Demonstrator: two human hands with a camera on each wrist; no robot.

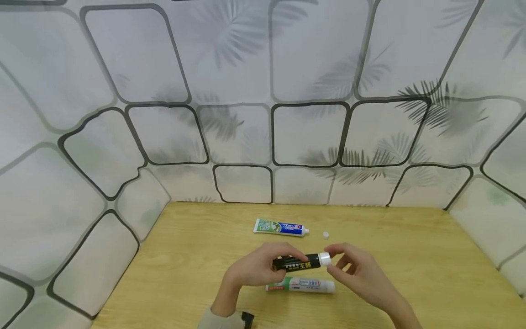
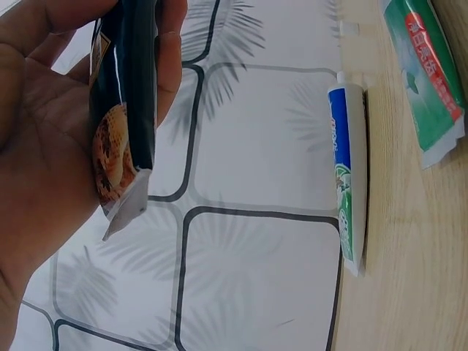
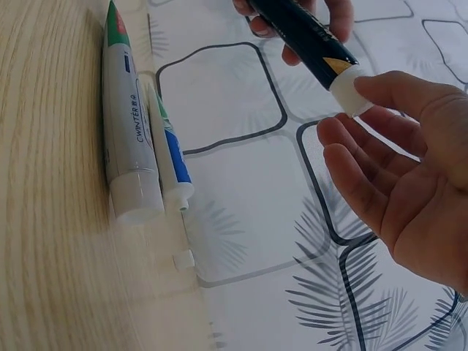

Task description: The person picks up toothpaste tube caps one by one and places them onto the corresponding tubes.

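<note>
My left hand (image 1: 256, 265) grips a black toothpaste tube (image 1: 295, 263) with yellow lettering, held sideways over the table. Its crimped tail end (image 2: 128, 208) sticks out past the palm in the left wrist view. At the other end, my right hand (image 1: 363, 276) pinches the white cap (image 3: 349, 89) between thumb and index finger, while the remaining fingers are loosely bent. The cap sits on the tube's end. Below the held tube, a white and green toothpaste tube (image 1: 310, 285) with its white cap on lies on the table.
Farther back on the wooden table (image 1: 197, 256) lies a blue and green toothpaste tube (image 1: 283, 227), its nozzle uncapped. A small white cap (image 1: 326, 235) stands just right of that nozzle. Patterned cloth walls (image 1: 242, 137) with leaf prints enclose the table at the back and sides.
</note>
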